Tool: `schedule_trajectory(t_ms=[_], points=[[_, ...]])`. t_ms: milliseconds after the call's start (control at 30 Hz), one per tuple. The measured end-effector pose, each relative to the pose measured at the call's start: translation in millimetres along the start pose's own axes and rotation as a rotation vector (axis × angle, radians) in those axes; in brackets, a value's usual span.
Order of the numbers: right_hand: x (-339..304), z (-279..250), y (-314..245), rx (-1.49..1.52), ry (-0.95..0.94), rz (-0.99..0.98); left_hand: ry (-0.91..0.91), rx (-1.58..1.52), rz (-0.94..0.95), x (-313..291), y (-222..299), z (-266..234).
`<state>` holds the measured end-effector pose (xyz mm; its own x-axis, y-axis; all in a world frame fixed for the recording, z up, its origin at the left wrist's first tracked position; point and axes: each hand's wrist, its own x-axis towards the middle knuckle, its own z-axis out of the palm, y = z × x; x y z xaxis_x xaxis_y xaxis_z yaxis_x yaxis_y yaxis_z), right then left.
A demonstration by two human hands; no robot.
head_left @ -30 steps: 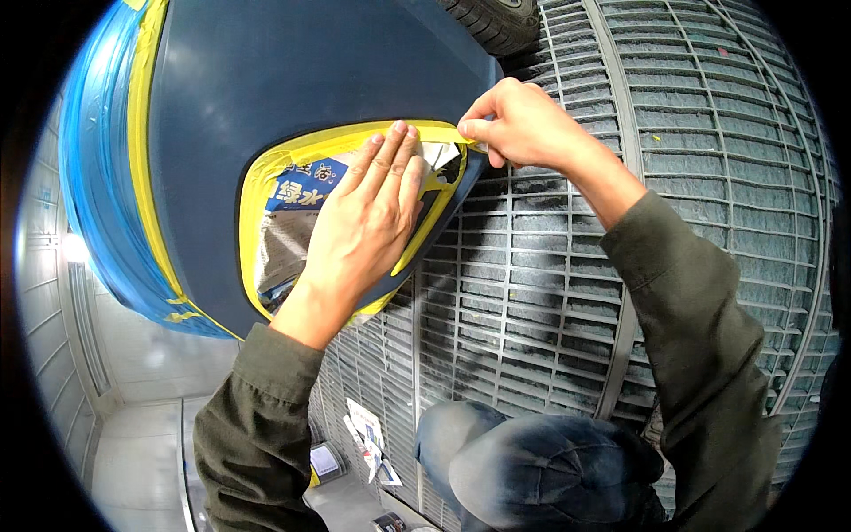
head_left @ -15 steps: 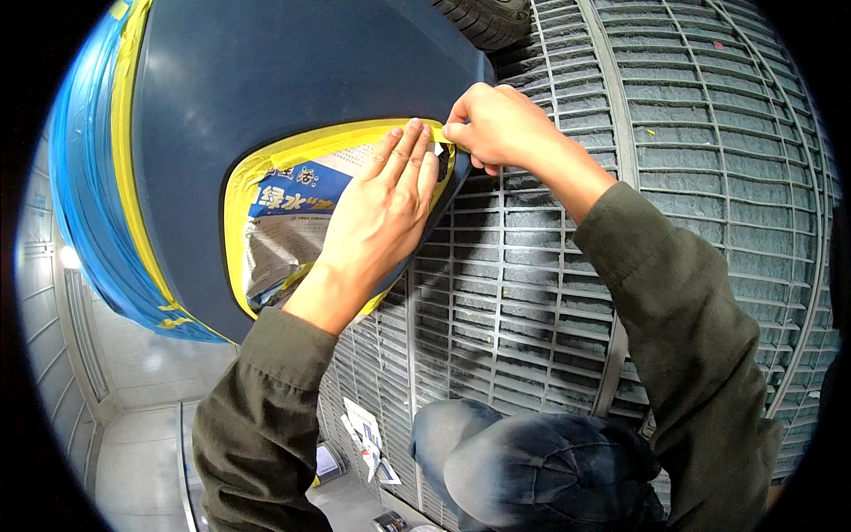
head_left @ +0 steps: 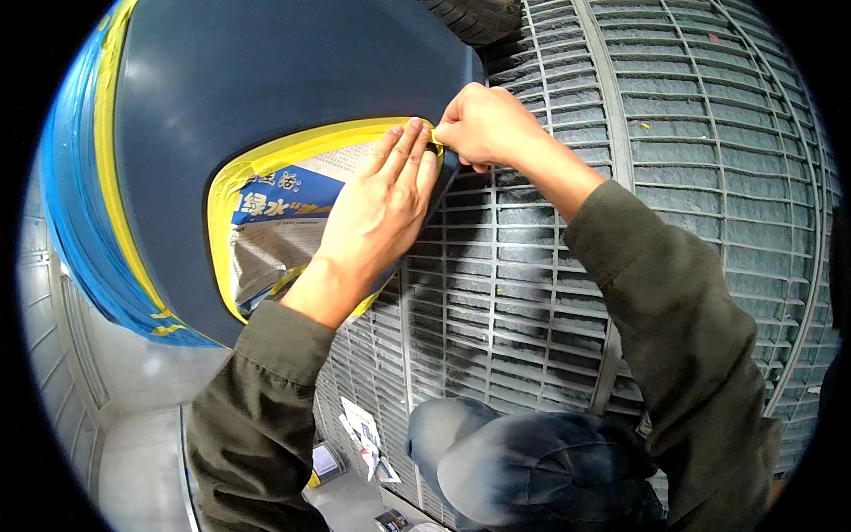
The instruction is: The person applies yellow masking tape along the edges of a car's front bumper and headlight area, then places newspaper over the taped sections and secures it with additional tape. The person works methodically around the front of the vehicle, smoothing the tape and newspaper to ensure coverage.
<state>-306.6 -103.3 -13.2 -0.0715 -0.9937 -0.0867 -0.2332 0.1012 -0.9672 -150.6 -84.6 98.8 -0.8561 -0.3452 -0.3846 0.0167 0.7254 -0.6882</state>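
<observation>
Yellow masking tape (head_left: 292,146) runs around the edge of an opening in a dark blue-grey car bumper (head_left: 284,62). Printed newspaper (head_left: 284,232) covers the opening inside the tape. My left hand (head_left: 381,199) lies flat with its fingers stretched out, the fingertips pressing on the tape along the upper edge. At the opening's upper right corner, my right hand (head_left: 487,129) pinches the end of the tape between thumb and fingers. The left palm hides part of the newspaper and the opening's right side.
Blue plastic sheeting (head_left: 75,204) edged with yellow tape wraps the car at the left. A tyre (head_left: 479,18) shows at the top. Metal floor grating (head_left: 691,213) spreads beneath. Paper scraps (head_left: 363,434) and cans (head_left: 326,463) stand or lie near my knees.
The bumper and its taped opening have shifted slightly left in view. My right hand has edged left and still pinches the tape; my left hand keeps its place on it.
</observation>
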Motion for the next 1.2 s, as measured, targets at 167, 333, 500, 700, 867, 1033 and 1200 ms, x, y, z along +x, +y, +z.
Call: schedule_trajectory(t_ms=[167,333,500,700,867,1033,1200], points=[[-13,16,18,0.666,0.17,0.231,0.047,-0.056,0.016,11,-1,1],[-60,25,54,0.959,0.331,0.353,0.043,-0.041,0.043,11,-1,8],[-96,29,85,1.031,0.22,0.246,0.044,-0.03,0.058,21,3,16],[-122,28,72,1.025,0.017,0.102,-0.054,-0.857,0.035,17,25,-3],[-135,29,41,0.968,-0.104,-0.051,-0.172,-1.762,-0.806,-10,37,-20],[-133,37,26,0.669,-0.016,-0.272,-0.155,-1.939,-0.79,-27,33,-16],[-145,32,29,0.43,-0.151,-0.246,-0.084,-1.895,-1.022,-46,61,-6]])
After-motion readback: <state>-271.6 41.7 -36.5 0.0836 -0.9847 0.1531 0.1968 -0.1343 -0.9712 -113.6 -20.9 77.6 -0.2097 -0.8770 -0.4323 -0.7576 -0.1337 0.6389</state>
